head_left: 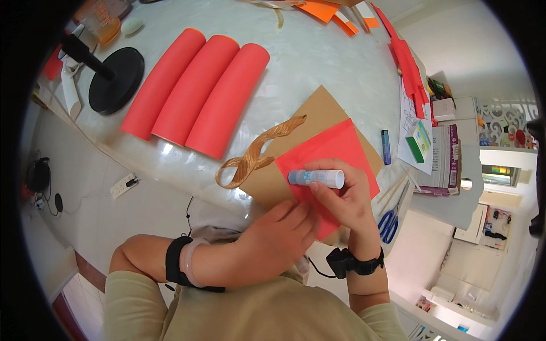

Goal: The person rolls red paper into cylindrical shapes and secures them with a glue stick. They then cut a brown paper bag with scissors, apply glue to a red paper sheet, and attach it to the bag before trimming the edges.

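My right hand (347,192) grips a glue stick (316,178) with a white cap end, held level above a red paper sheet (328,149). The sheet lies on a larger brown board (322,104). My left hand (281,234) rests at the sheet's near edge, fingers bent; its fingertips are partly blurred, and whether they pinch the paper is unclear. A golden-brown woven ribbon (251,157) lies looped and twisted over the board's left part. Farther left, three red paper rolls (230,100) lie side by side on the table.
A black round stand (117,81) is at the left. Rightward lie a lighter (386,147), blue-handled scissors (389,226), thin sticks (392,187) and a green-white box (419,142). Red paper strips (407,70) run along the right edge; orange paper pieces (320,9) lie at the far side.
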{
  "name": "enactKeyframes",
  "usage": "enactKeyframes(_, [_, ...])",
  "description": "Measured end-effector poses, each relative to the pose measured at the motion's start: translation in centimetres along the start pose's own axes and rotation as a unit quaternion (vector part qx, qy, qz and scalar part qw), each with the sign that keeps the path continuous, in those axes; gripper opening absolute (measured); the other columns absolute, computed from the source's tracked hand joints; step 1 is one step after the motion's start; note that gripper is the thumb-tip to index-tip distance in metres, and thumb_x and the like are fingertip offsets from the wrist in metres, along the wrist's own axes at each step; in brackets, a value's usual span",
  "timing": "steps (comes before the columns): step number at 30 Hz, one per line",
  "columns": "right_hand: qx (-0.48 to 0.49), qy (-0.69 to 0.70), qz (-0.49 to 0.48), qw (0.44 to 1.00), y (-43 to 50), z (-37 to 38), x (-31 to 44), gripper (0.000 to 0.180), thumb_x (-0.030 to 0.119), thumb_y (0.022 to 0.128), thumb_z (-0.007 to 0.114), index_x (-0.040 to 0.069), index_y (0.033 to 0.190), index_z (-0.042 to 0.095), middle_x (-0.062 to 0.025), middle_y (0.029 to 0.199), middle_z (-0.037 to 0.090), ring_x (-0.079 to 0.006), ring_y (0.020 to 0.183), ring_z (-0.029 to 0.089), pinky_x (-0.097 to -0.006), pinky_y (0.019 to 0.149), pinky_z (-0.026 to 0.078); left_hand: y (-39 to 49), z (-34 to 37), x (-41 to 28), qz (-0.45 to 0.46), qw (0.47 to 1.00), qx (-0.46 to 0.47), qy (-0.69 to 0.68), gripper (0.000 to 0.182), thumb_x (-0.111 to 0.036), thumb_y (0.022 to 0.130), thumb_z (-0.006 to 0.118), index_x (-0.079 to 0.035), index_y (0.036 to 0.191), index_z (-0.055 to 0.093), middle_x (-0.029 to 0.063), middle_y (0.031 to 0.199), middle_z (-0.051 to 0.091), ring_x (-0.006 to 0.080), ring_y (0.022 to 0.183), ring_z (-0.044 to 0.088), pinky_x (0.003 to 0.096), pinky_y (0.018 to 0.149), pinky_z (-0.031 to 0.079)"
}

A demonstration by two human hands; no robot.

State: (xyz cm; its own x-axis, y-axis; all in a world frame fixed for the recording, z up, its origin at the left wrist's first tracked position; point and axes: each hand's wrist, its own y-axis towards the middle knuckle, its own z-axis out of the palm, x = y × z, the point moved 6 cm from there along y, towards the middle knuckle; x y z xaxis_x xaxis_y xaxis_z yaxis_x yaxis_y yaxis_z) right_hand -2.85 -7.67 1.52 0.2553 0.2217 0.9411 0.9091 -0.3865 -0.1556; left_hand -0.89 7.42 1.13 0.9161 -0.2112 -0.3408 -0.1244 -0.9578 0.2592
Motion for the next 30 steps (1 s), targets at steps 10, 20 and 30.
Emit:
enactKeyframes(10, [-0.005,-0.151,-0.053,0.987,1.6,1.6,1.0,0.020,0.010,0.084,0.075,0.003,0.102,0.072,-0.0064,0.079,0.067,-0.0097,0.064,0.058,-0.0244,0.059,0.048,-0.4,1.4,-1.3,0.045,0.997,0.052,0.035,0.043,-0.019,0.081,0.057,0.008,0.114,0.066,0.0256,0.128,0.059,0.0376,0.124,0.054,0.0405,0.106,0.044])
enactKeyframes(20, [0.055,-0.129,-0.030,0.990,2.1,1.6,1.2,0.019,0.007,0.088,0.071,-0.001,0.106,0.071,-0.0064,0.091,0.073,-0.0098,0.080,0.065,-0.0242,0.070,0.051,-0.3,1.8,-1.7,0.018,0.998,0.036,0.041,0.045,-0.019,0.081,0.058,0.009,0.116,0.065,0.0274,0.133,0.057,0.0390,0.126,0.052,0.0415,0.105,0.044])
enactKeyframes(30, [0.042,-0.147,-0.037,0.988,1.3,0.9,1.3,0.010,0.011,0.085,0.071,0.002,0.087,0.068,-0.0027,0.063,0.055,-0.0084,0.055,0.048,-0.0262,0.052,0.041,-0.7,1.6,-1.3,0.041,0.998,0.032,0.030,0.043,-0.016,0.080,0.060,0.008,0.115,0.066,0.0238,0.135,0.055,0.0366,0.128,0.048,0.0390,0.104,0.044])
